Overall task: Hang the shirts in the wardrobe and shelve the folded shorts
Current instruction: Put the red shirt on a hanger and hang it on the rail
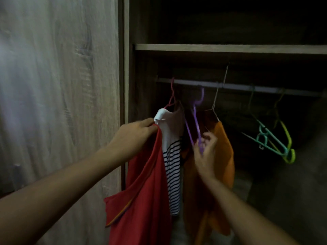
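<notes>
Red shirt [141, 200] hangs pinched in the left hand [134, 137] fingers, while right hand [205, 152] fingers pinch the purple hanger [196, 124].

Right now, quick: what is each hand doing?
Left hand: closed, holding the red shirt.
Right hand: fingers closed on the purple hanger, which is hooked on the rail.

Left hand [136, 133] grips red shirt [141, 200] by top edge; right hand [205, 149] pinches purple hanger [196, 121] hooked on rail [247, 87] — between striped shirt [172, 156] and orange shirt [224, 156]. Teal hanger [272, 140], yellow-green hanger [289, 147] empty, far right.
</notes>
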The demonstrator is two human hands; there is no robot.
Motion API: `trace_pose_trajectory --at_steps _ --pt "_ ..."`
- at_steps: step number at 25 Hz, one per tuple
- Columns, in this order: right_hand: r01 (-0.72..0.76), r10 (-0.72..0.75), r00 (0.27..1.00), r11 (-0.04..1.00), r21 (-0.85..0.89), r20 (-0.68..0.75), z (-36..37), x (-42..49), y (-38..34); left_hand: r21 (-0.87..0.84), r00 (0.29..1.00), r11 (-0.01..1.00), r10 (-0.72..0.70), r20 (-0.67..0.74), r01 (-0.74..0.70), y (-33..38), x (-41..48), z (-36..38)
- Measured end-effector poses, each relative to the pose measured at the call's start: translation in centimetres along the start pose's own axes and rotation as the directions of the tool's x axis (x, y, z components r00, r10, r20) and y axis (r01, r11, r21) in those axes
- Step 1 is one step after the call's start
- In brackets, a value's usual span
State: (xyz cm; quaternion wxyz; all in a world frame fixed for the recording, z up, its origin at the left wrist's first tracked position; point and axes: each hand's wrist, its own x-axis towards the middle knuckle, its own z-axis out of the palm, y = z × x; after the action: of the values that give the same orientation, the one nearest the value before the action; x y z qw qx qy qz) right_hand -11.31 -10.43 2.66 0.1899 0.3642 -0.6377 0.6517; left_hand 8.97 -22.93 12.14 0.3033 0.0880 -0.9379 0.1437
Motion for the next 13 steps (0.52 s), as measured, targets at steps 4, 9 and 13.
trace_pose_trajectory --at_steps 4,9,13 --pt "-0.220 0.221 0.975 0.975 -0.023 0.029 -1.5 -3.2 3.1 0.157 0.991 0.980 0.115 0.067 -0.125 1.5 1.3 0.3" --pt "-0.219 0.220 0.973 0.975 -0.031 0.062 -4.8 -2.6 1.0 0.071 0.971 0.997 0.002 0.238 -0.020 3.2 3.2 1.4" --pt "-0.092 0.101 0.995 0.947 0.307 -0.012 -7.0 -1.7 -6.8 -0.312 0.889 0.925 -0.058 0.454 0.219 3.6 4.6 2.5"
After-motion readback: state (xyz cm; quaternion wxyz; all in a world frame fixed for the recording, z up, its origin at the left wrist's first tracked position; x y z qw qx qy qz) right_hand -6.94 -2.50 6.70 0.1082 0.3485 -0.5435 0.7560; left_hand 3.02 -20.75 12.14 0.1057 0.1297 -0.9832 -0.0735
